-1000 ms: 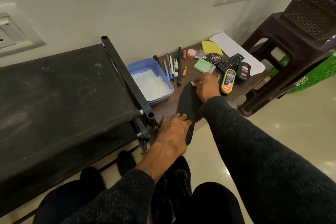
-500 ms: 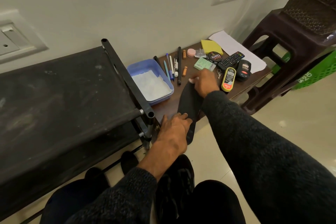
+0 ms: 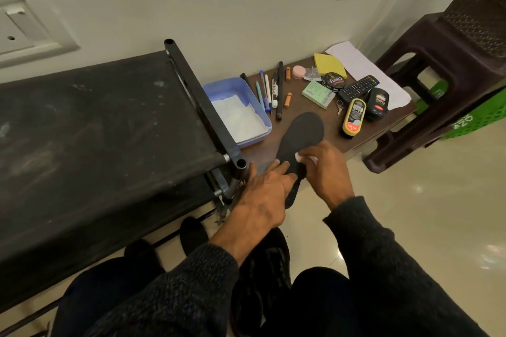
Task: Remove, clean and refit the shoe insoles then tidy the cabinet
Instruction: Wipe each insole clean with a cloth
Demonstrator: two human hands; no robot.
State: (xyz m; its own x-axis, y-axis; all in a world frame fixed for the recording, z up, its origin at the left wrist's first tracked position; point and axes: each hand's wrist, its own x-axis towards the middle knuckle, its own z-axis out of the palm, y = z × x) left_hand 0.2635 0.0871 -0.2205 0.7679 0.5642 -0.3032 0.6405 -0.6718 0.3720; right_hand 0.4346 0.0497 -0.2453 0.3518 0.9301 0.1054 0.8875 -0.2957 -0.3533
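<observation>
My left hand [image 3: 264, 190] pins the flat black foam insole [image 3: 299, 135] to the brown wooden worktop [image 3: 353, 131] (grip open, fingers flat); my right hand [image 3: 325, 172] pinches a small white wipe [image 3: 298, 156] against it.

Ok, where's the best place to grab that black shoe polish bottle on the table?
Take the black shoe polish bottle around its broad middle, coming from above. It lies flat on the table, with the yellow bottle close on one side and the remote just behind.
</observation>
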